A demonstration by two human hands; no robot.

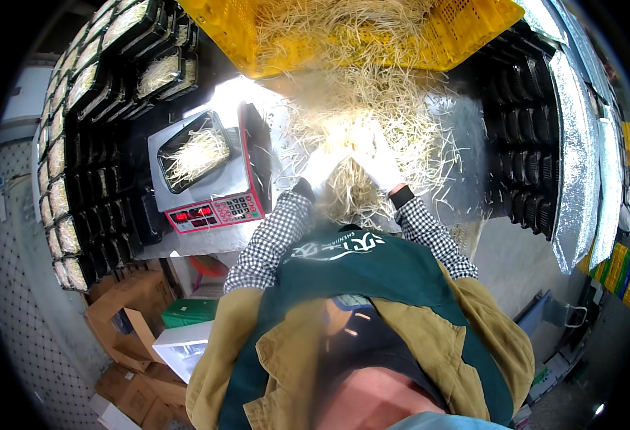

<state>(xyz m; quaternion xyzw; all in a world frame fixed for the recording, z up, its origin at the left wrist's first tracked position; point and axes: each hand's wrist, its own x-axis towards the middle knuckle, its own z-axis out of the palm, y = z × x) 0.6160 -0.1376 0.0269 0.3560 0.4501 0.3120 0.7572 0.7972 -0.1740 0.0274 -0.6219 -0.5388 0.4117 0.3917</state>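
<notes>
Both my hands, in white gloves, are in a loose heap of pale bean sprouts [415,136] on the metal table. My left hand [323,166] and my right hand [381,163] are close together, with sprouts between and below them. Glare washes out the fingers, so their grip cannot be made out. To the left stands a red-edged digital scale [214,213] with a lit display. On its plate is a black plastic tray [195,152] holding sprouts. At the far edge, a tipped yellow crate [472,36] is full of sprouts, which spill onto the table.
Stacked black trays [89,154], the top ones filled with sprouts, crowd the left side. Nested black trays [522,143] stand at the right beside silvery foil sheeting [573,158]. Cardboard boxes [132,308] and a green box [189,312] are below the table at left.
</notes>
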